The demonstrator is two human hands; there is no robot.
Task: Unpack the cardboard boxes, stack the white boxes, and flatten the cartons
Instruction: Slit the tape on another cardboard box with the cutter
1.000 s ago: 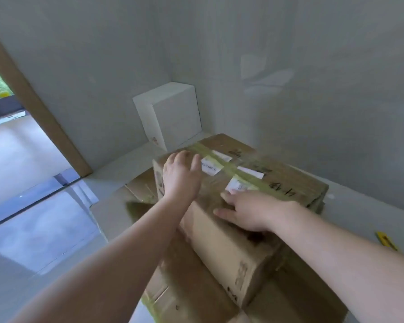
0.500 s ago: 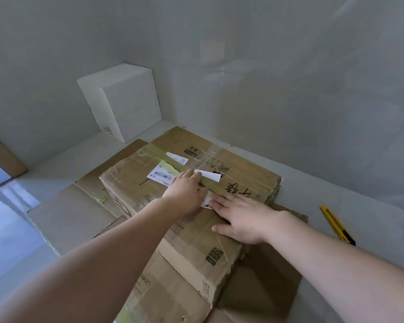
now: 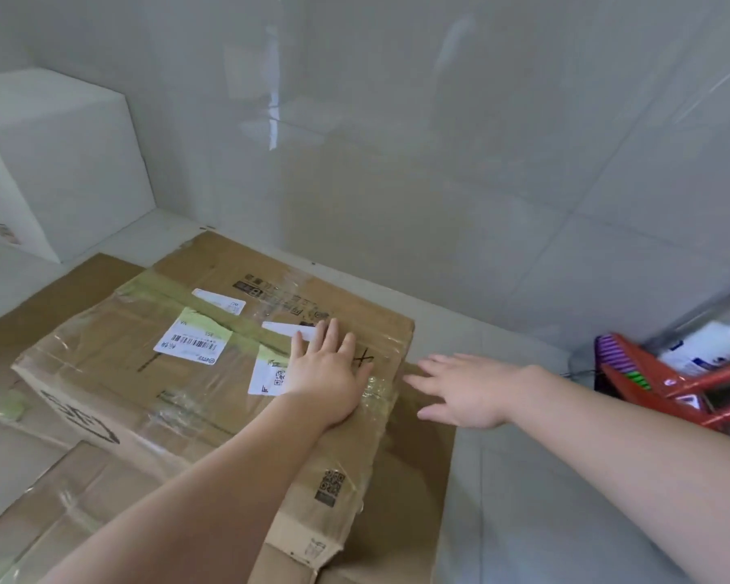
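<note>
On top of a layer of flattened cardboard [image 3: 409, 478] on the tiled floor [image 3: 502, 373] sits the taped carton [image 3: 211, 364], still sealed under greenish tape [image 3: 245, 335] and shipping labels [image 3: 192, 341]. The left hand [image 3: 327, 373] lies flat on its lid near the right-hand end, fingers straight and spread; its grip has hold of nothing, and the palm probably steadies the carton so it does not slide. The right hand [image 3: 464, 392] hovers just beside that end, off the carton, fingers loose and extended, its grip empty too, apparently reaching away to the right, perhaps for a tool to slit the tape. One white box [image 3: 60, 162] stands in the far left corner against the wall, well apart, likely the start of the stack. At the right edge lies a red broom [image 3: 666, 373].
</note>
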